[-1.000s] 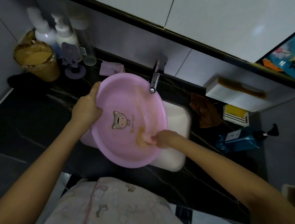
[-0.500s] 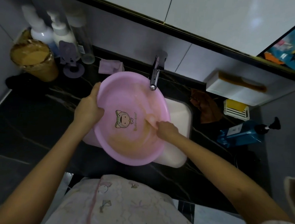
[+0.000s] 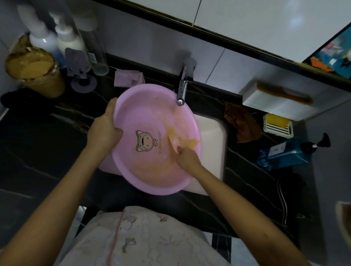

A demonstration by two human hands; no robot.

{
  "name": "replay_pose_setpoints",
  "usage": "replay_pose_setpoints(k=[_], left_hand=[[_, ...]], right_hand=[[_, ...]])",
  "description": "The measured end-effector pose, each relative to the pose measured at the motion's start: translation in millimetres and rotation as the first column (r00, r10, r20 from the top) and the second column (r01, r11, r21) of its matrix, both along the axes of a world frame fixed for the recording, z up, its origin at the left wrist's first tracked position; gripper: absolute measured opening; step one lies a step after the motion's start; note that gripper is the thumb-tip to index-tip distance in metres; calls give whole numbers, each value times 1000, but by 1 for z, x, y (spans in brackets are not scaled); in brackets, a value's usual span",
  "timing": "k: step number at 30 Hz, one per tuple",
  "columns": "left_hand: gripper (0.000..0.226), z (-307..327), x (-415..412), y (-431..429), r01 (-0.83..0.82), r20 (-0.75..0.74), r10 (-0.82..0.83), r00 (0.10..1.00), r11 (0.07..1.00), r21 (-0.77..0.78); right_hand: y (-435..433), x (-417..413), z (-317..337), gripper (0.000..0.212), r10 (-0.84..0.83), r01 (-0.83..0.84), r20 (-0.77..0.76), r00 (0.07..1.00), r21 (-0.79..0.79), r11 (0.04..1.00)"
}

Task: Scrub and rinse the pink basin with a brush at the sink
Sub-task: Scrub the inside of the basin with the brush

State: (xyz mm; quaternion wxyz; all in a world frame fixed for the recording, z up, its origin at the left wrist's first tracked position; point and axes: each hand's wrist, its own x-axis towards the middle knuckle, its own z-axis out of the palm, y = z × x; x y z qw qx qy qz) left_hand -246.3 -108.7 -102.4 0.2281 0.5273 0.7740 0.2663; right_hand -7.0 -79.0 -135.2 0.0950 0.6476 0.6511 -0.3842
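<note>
Step in hand: scrubbing. The basin is held tilted over the sink, its far rim just below the tap. The left hand grips the left rim, fingers curled behind it and thumb inside. The right hand is inside the bowl at its right side, fingers clamped on the brush, which is motion-blurred against the inner wall. Running water cannot be confirmed.

Next move, as judged: work the brush round the rest of the wall, then rinse under the tap. Keep the rim grip firm, because a wet basin may slip.

The dark veined desk carries pump bottles, a tub, a cloth and a soap dish. Pale tiles stand behind.
</note>
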Motion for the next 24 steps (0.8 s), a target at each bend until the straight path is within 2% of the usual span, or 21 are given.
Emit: replay_pose_setpoints(k=[3,6,9,11,13,17,19,22,24], left_hand=[[77,1,-2,-1,-3,15,2,1000,1000,5],[75,-2,-4,-1,-8,14,8,1000,1000,10],[75,-5,-6,-2,1,26,-2,1000,1000,16],[75,-5,-7,-2,3,38,-4,999,1000,21],[76,-5,-7,-2,2,39,-2,999,1000,12],[75,-8,-12,-6,1,38,-1,999,1000,3],[74,-13,-16,-7,-6,50,7,999,1000,-17],[76,-17,-17,-5,-27,64,30,998,999,-41],[78,-18,-16,-4,-30,54,32,998,999,-35]], right_hand=[[-25,-22,2,42,88,-96,-98,991,-83,992],[-36,-5,4,44,180,-182,-27,983,-179,967],[-11,3,-5,42,100,-93,76,992,-86,992],[4,-13,-13,39,-15,15,26,1000,4,1000],[11,-40,-16,42,-26,29,-39,999,70,997],[-19,-61,-16,52,237,-230,-176,956,59,971],[-28,-39,-18,50,308,-307,-121,944,25,951],[-4,-14,-21,46,179,-180,33,983,55,982],[13,-20,-23,47,82,-84,25,996,100,991]])
